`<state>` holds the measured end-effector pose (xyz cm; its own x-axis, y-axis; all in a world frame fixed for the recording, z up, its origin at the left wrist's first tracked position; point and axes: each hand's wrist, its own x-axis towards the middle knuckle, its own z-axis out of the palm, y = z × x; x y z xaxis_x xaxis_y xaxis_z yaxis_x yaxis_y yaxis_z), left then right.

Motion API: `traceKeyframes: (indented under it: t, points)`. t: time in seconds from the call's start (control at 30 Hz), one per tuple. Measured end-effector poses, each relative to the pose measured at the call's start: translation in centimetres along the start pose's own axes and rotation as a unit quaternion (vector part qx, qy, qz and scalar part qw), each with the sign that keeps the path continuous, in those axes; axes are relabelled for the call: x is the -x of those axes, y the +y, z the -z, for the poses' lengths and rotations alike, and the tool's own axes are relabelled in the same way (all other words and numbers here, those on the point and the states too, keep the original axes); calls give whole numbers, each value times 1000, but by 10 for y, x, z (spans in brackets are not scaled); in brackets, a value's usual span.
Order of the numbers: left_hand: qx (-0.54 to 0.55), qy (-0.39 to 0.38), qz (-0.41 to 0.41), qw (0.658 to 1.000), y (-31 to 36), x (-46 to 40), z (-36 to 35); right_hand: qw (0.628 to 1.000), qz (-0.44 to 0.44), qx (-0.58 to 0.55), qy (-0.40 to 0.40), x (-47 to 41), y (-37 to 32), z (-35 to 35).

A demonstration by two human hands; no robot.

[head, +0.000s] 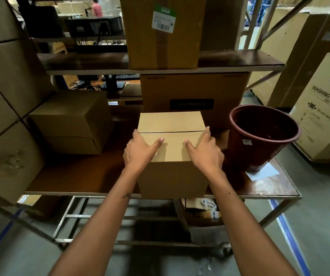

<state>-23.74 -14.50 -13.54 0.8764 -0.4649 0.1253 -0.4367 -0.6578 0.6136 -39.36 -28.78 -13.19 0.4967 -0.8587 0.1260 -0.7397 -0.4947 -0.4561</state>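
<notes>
head view, step: gripping the cardboard box (pixel 172 124) at the middle of the table (pixel 76 176) front edge, likely to lift or slide it
left hand (pixel 140 150): clamped on the box's left top edge, thumb on top
right hand (pixel 205 152): clamped on the right top edge, thumb on top
next move: even pull from both sides, keeping off the bucket (pixel 259 146) just to the right
box contents: flaps closed, hidden
bucket contents: open-topped, nothing visible inside

Warehouse, dim warm light. Metal rack with brown wooden counter (pixel 76 176) and an upper shelf (pixel 92 61) above it. Grey concrete floor (pixel 327 200) with blue tape lines (pixel 291 238). Stacked cardboard cartons (pixel 5 80) on the left, washing machine carton (pixel 325 120) on the floor at right. Maroon bucket (pixel 259 144) on the counter's right end, white paper (pixel 265 173) at its base. Keyboard (pixel 128 77) on a desk behind the rack.
</notes>
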Motion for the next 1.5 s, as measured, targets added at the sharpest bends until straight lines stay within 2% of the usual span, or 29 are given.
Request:
traceKeyframes:
  t: [0.1, 0.27, 0.43, 0.6, 0.67, 0.77, 0.9, 1.1, 1.17, 1.27, 1.4, 1.5]
  points:
    - [41, 33, -24, 998, -8, 3, -3, 999, 16, -30, 33, 3, 3, 2]
    - [121, 83, -87, 985, -28, 14, -21, 975, 79, -180, 100, 9, 20, -8]
    - [141, 25, -63, 988, -59, 28, -58, 981, -5, -171, 89, 18, 37, -46]
    - [187, -58, -38, 980, -91, 48, -86, 982, -53, -177, 46, 41, 76, -88]
    - [201, -67, -34, 977, -95, 48, -85, 977, -59, -202, 30, 49, 85, -93]
    - [202, -56, -32, 977, -90, 49, -79, 968, -62, -240, 22, 50, 84, -85]
    - [196, -56, -26, 979, -79, 46, -68, 971, -69, -227, 18, 46, 77, -65]
    - [224, 13, -40, 974, -44, 19, -32, 960, -29, -263, 95, 18, 55, -15]
    - [230, 9, -51, 972, -28, 5, -20, 970, 0, -225, 94, -2, 43, -1]
    - [180, -56, -53, 981, -7, -18, -9, 991, 42, -122, 48, -33, 26, 7]
    - [120, -107, -38, 986, -1, -41, -4, 999, 31, -35, -21, -52, 11, 0]
    - [43, -111, -81, 990, -4, -41, -11, 999, 38, 5, -8, -45, 10, -10]
